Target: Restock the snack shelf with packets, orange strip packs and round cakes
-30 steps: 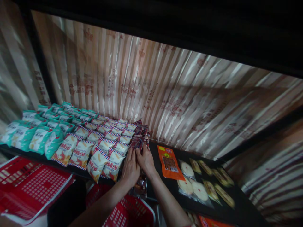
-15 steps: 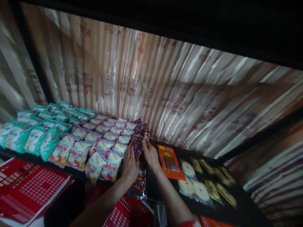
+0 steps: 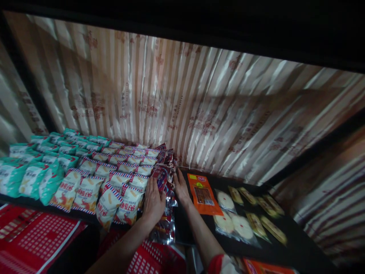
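A column of shiny dark maroon snack packets (image 3: 162,174) stands on the black shelf, its rows running back to the striped wall sheet. My left hand (image 3: 154,201) lies along the left front of these packets, fingers stretched out and close together, touching the front one. On the other side, my right hand (image 3: 181,186) has its fingers extended up along the packets' right edge. More dark packets (image 3: 166,224) lie below, between my wrists, partly hidden by my left hand. Against the left hand's outer side are white snack bags (image 3: 128,203) with red-and-blue striped edges.
Teal snack bags (image 3: 34,179) fill the shelf's left end. Right of my hands lie an orange packet (image 3: 203,194), round white wrapped items (image 3: 241,227) and yellowish wrapped sticks (image 3: 273,230). Red baskets (image 3: 48,236) stand below the shelf edge (image 3: 188,232). A dark beam crosses overhead.
The view has shifted slightly, so the shelf goods sit a little further left. My right hand's fingers have straightened along the packets' side. My left hand stays against the front packet.
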### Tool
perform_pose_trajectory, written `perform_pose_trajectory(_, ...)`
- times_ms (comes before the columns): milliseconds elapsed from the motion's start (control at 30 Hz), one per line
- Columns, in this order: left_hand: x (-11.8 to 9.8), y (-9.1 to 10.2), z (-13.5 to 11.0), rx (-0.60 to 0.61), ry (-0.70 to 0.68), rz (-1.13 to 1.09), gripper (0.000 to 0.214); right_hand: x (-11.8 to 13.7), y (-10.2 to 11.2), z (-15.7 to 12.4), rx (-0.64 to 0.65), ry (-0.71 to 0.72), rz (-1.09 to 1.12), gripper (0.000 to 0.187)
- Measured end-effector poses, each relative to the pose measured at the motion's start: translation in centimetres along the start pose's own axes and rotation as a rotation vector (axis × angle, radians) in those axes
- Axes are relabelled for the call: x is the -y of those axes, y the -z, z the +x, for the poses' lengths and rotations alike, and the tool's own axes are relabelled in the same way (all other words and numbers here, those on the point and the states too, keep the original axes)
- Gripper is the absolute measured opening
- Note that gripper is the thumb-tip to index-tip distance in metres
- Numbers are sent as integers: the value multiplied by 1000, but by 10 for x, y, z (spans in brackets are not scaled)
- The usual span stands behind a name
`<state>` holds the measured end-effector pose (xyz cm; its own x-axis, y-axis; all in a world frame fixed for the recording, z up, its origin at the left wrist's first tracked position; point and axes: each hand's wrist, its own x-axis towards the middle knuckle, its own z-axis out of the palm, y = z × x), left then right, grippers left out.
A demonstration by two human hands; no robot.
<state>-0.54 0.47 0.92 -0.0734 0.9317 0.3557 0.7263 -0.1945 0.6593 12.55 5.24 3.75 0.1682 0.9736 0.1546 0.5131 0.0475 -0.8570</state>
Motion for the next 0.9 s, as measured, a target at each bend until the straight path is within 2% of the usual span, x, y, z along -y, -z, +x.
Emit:
perform_pose_trajectory(200, -6, 6, 11, 34, 19, -6, 64, -2, -9, 4, 34, 10, 95, 72)
perform_pose_trajectory(467, -26, 12, 34, 74, 46, -5, 63, -2, -8, 6, 43, 2, 114, 75)
perform_pose_trajectory(667, -24, 12, 55, 137, 117, -24, 55, -7, -9, 12, 41, 4, 146, 76)
perform_pose_trajectory(900, -25, 11, 54, 92, 119, -52, 59, -8, -13, 11, 34, -6, 134, 77)
